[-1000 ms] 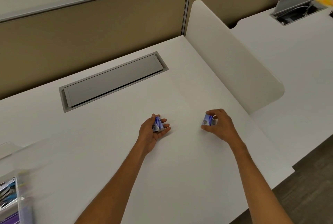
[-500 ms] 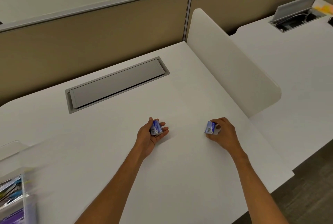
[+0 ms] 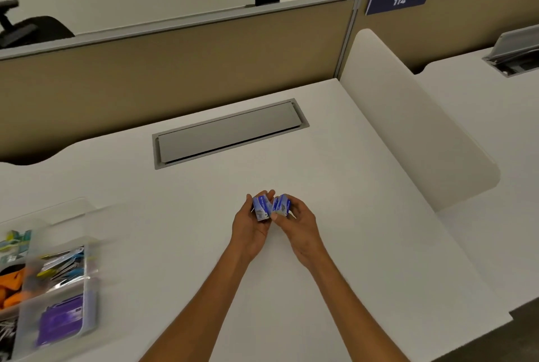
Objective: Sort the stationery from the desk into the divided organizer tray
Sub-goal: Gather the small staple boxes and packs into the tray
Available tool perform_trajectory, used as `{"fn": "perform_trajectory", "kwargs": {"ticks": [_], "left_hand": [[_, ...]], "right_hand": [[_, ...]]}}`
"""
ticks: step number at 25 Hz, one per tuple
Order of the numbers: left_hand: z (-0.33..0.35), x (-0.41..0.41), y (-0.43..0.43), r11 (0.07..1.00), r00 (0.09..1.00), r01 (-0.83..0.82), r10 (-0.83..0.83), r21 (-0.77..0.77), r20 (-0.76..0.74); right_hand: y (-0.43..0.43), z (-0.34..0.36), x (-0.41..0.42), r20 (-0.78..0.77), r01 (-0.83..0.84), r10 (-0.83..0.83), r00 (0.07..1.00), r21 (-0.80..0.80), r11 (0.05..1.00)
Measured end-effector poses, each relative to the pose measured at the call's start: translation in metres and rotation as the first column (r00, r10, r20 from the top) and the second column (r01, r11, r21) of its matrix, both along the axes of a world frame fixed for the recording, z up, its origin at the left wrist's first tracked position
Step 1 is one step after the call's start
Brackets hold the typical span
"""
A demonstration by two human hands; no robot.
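Over the middle of the white desk [image 3: 364, 245], my left hand [image 3: 250, 227] grips a small blue staple box [image 3: 260, 208]. Right beside it my right hand [image 3: 300, 226] grips a second small blue box [image 3: 281, 206]; the two boxes nearly touch. A clear divided organizer tray [image 3: 87, 283] sits at the desk's left edge, blurred. Its compartments hold purple packets, blue and yellow clips, orange items and dark metal clips.
A grey cable hatch [image 3: 230, 134] is set into the desk behind my hands. A white side divider [image 3: 414, 128] stands at the right, with a neighbouring desk beyond it. A tan partition [image 3: 175, 76] closes the back.
My hands, each with its blue box, have come together from about a hand's width apart. The view has shifted, and more of the organizer tray shows at the left.
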State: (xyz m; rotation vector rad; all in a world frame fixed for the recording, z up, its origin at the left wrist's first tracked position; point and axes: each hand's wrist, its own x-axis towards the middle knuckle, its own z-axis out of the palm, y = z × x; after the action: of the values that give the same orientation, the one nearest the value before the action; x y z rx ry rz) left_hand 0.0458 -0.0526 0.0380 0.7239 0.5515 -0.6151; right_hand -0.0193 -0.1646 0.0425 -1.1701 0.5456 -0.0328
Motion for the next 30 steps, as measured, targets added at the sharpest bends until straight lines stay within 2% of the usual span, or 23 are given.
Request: {"fn": "perform_trajectory", "kwargs": {"ticks": [2, 4, 7, 11, 20, 27, 30], "left_hand": [[0.001, 0.002, 0.014, 0.999, 0.999, -0.046, 0.046, 0.015, 0.016], [0.004, 0.005, 0.029, 0.996, 0.996, -0.087, 0.086, 0.032, 0.033], [0.01, 0.011, 0.057, 0.986, 0.985, -0.165, 0.164, 0.015, 0.054], [0.016, 0.017, 0.111, 0.965, 0.962, -0.262, 0.264, -0.033, 0.072], [0.035, 0.031, 0.264, 0.884, 0.875, -0.455, 0.467, -0.107, 0.131], [0.038, 0.054, 0.365, 0.874, 0.858, -0.485, 0.484, -0.039, 0.172], [0.038, 0.066, 0.397, 0.891, 0.88, -0.453, 0.443, 0.024, 0.168]], "right_hand": [[0.02, 0.002, 0.01, 0.001, -0.011, 0.011, 1.0, 0.064, 0.998], [0.039, 0.005, 0.021, 0.022, 0.012, -0.017, 1.0, 0.198, 0.98], [0.067, 0.014, 0.035, -0.028, 0.064, -0.057, 0.998, 0.521, 0.851], [0.109, 0.019, 0.053, -0.059, 0.05, -0.017, 0.998, 0.623, 0.781], [0.261, 0.037, 0.092, -0.047, -0.11, 0.182, 0.982, 0.64, 0.76], [0.367, 0.037, 0.123, -0.051, -0.173, 0.248, 0.968, 0.579, 0.796], [0.399, 0.036, 0.139, -0.087, -0.209, 0.285, 0.954, 0.49, 0.847]]}}
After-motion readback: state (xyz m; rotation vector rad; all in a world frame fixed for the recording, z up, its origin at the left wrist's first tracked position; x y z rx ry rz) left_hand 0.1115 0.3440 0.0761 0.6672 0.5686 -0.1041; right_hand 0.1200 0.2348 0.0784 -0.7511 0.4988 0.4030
